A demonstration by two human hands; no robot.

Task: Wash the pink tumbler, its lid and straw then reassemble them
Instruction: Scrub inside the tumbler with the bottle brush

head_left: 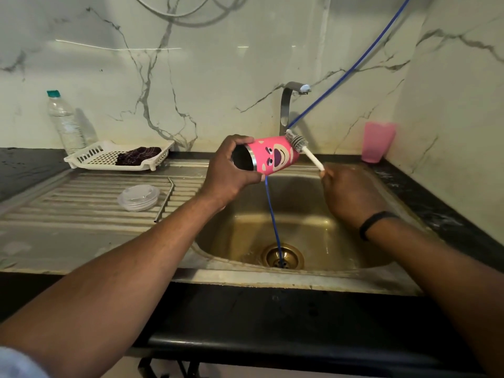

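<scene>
My left hand (pixel 227 170) grips the pink tumbler (pixel 274 155) by its open steel rim, holding it on its side over the sink (pixel 294 227), mouth toward me and left. My right hand (pixel 351 193) holds the white handle of a bottle brush (pixel 298 144); its grey bristle head presses against the tumbler's base end. The clear lid (pixel 139 197) lies flat on the ribbed drainboard, with the metal straw (pixel 164 200) lying just to its right.
A steel tap (pixel 289 105) stands behind the sink, and a blue hose (pixel 272 214) runs from the wall down into the drain. At the back left are a white rack (pixel 109 156) holding a dark cloth and a plastic bottle (pixel 65 124). A pink cup (pixel 377 141) stands at the back right.
</scene>
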